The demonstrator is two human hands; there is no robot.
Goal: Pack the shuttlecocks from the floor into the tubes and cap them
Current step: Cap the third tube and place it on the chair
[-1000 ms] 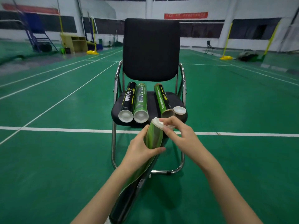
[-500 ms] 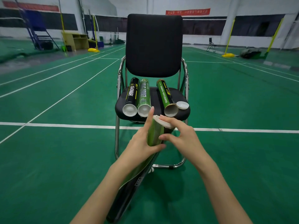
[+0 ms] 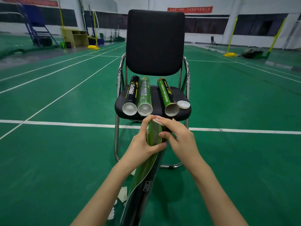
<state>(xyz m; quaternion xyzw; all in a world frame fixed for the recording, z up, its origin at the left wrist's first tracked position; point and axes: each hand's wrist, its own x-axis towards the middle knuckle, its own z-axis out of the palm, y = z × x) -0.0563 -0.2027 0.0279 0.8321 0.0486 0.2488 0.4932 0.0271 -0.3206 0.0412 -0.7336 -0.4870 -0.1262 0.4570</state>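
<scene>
Both forearms reach toward twelve o'clock; left hand (image 3: 143, 144) curled, thumb at three o'clock; right hand (image 3: 177, 134) curled, fingertips meeting left's.

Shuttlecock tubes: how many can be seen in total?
4. On the black chair seat: black cardboard tube, green one beside it, open green tube to their right. A fourth, green-and-black tube, is gripped by both hands.
</scene>
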